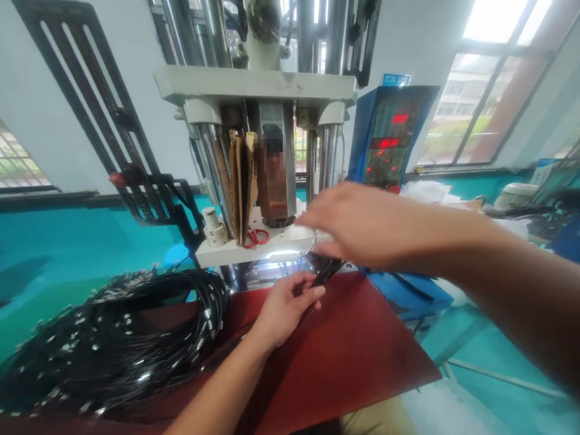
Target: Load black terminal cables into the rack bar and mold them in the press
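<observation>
Low in the middle, my left hand (290, 305) is closed on a bunch of thin black cables (327, 273) over the red-brown board. The bunch runs up and right toward the bright gap under the machine's white plate. My right hand (347, 223) is raised higher and to the right, in front of that plate, smeared by motion; its fingers point left and I cannot make out anything in them. Red-handled scissors (257, 238) lie on the white plate (222, 255), beside upright cardboard pieces (242, 187).
A big coil of black cables with light-coloured ends (149, 338) covers the left of the red-brown board (362, 350). The press (254, 84) with metal columns rises ahead. A blue control box (389, 133) with red digits stands at right, above a blue surface (412, 296).
</observation>
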`<state>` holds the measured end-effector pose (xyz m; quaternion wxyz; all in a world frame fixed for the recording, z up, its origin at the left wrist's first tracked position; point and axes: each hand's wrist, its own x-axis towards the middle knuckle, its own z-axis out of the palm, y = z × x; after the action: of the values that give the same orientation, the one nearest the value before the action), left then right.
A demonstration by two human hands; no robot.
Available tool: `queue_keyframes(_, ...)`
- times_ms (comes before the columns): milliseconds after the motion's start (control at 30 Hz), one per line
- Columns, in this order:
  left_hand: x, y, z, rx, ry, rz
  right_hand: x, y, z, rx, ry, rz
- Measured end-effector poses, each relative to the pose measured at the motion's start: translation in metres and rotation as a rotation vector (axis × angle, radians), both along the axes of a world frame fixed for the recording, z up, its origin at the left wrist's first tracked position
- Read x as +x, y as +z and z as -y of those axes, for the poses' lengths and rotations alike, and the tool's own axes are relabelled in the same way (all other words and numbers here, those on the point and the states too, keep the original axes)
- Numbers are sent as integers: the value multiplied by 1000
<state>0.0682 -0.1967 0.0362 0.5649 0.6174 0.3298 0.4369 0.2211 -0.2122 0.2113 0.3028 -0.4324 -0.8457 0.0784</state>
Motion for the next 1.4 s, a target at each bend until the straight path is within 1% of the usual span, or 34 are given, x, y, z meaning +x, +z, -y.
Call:
queue_keyframes(33, -3, -3, 2, -47, 34, 87, 6, -2, 11, 166, -23, -30)
queue_keyframes(67, -6, -5, 4, -86, 55, 177, 12, -8, 20, 336, -103, -67)
queue_keyframes(100, -10, -7, 6, -120, 63, 264, 17, -18, 27, 468, -230, -140)
queue_keyframes(133, -15, -8, 8, -146, 64, 342, 21, -32, 31, 539, -399, -279)
queue_keyframes(167, -18, -9, 10, -167, 60, 402, 22, -47, 30, 495, -523, -407)
queue_keyframes(200, -21, -10, 11, -182, 54, 444, 21, -64, 25, 362, -491, -510)
queue_keyframes(267, -25, -11, 11, -195, 39, 493, 12, -95, 7, -45, -188, -581)
queue_keyframes(300, -26, -11, 10, -193, 38, 504, 5, -105, -4, -228, -37, -602)
queue_keyframes(333, -26, -12, 10, -189, 39, 510, -1, -112, -14, -353, 81, -619)
queue_keyframes(367, -26, -12, 9, -188, 39, 512, -8, -115, -23, -429, 167, -638)
queue_keyframes(400, -25, -12, 9, -189, 38, 513, -13, -115, -30, -469, 228, -656)
queue_keyframes(433, -25, -12, 9, -193, 35, 514, -17, -112, -35, -478, 268, -672)
queue_keyframes(500, -24, -12, 9, -201, 27, 514, -21, -104, -40, -465, 301, -675)
queue_keyframes(567, -23, -12, 8, -204, 35, 512, -21, -99, -41, -434, 282, -669)
queue_keyframes(633, -22, -12, 7, -207, 53, 504, -19, -99, -41, -395, 246, -661)
queue_keyframes(767, -20, -14, 4, -219, 74, 500, -14, -106, -44, -358, 211, -617)
queue_keyframes(900, -19, -17, 3, -244, 131, 434, -13, -114, -48, -310, 155, -686)
queue_keyframes(967, -19, -17, 3, -257, 146, 382, -14, -117, -50, -348, 183, -740)
queue_keyframes(1033, -18, -18, 3, -266, 156, 340, -15, -121, -51, -408, 230, -749)
queue_keyframes(1067, -18, -19, 2, -266, 166, 329, -16, -123, -52, -415, 236, -745)
queue_keyframes(1133, -18, -20, 2, -261, 187, 324, -17, -127, -54, -367, 199, -731)
queue_keyframes(1200, -17, -20, 2, -242, 218, 333, -18, -131, -56, -298, 117, -735)
queue_keyframes(1267, -16, -19, 1, -213, 234, 324, -19, -133, -57, -282, 63, -754)
queue_keyframes(1333, -16, -16, 0, -174, 219, 282, -21, -132, -57, -296, 75, -793)
queue_keyframes(1400, -17, -14, 0, -121, 210, 216, -23, -129, -56, -331, 142, -820)
